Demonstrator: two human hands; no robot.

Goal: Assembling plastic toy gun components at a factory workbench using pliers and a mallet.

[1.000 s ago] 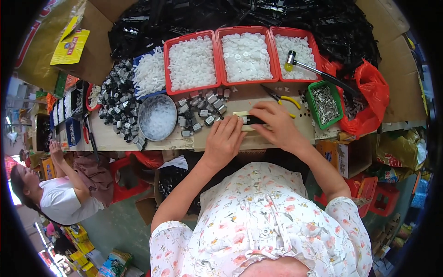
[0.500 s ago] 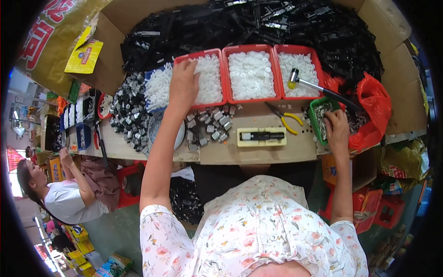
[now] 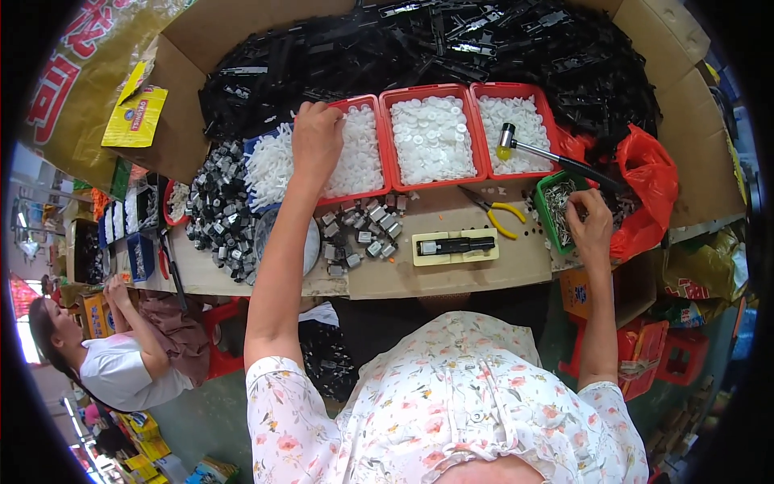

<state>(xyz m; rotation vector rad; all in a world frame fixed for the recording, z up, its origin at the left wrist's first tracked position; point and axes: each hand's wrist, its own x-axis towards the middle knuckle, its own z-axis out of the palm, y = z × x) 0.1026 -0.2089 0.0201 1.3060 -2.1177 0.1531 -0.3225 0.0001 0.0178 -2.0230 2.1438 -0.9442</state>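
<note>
My left hand [image 3: 316, 143] is over the left red tray [image 3: 385, 184] of small white plastic parts, beside a blue tray heaped with long white plastic pegs [image 3: 270, 165]. Its fingers curl down and close together; anything in them is hidden. On the right, my right hand [image 3: 592, 222] pinches thumb and fingertips together at the edge of a green tray [image 3: 538, 211] of small metal pins [image 3: 558, 206]. What the pinch holds is too small to name. Between the hands, a black oblong part with metal bits [image 3: 456, 244] lies in a cream block fixture [image 3: 419, 260].
Two more red trays hold white discs [image 3: 434, 139] and small white parts [image 3: 508, 121]. A hammer [image 3: 556, 157] rests across the right one. Yellow-handled pliers [image 3: 506, 219], metal blocks [image 3: 218, 210], a red bag [image 3: 651, 181] and black parts [image 3: 435, 48] lie around. Another person [image 3: 125, 363] sits left.
My right hand has lifted slightly out of the green tray, its fingertips now pinched. My left hand has stayed over the trays, its fingers more curled. The view has shifted slightly.
</note>
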